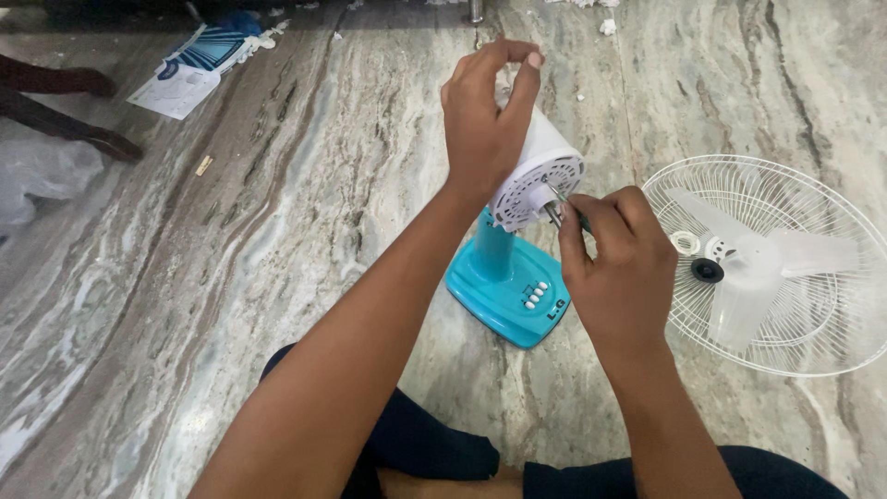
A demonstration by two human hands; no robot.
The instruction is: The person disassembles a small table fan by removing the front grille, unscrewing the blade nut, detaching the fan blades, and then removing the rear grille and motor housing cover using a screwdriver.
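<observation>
Fan motor housing point(540, 171), white and round, stood on a turquoise stand point(506, 282) on the marble floor point(277, 231). The left hand point(485, 120) gripped its top with fingers clenched around it. The right hand point(619, 263) pinched a screwdriver point(557, 205), its tip against the vented face. A white grille with blades point(771, 263) lay just right. The screwdriver's handle was hidden in the fist.

tool point(560, 205): handle buried in right hand point(617, 268), only a thin metal tip shows | white motor housing point(545, 152): top covered by left hand point(485, 111) | fan guard point(785, 268): cut by right edge | leaflet point(189, 74): print too small (blurred besides)
</observation>
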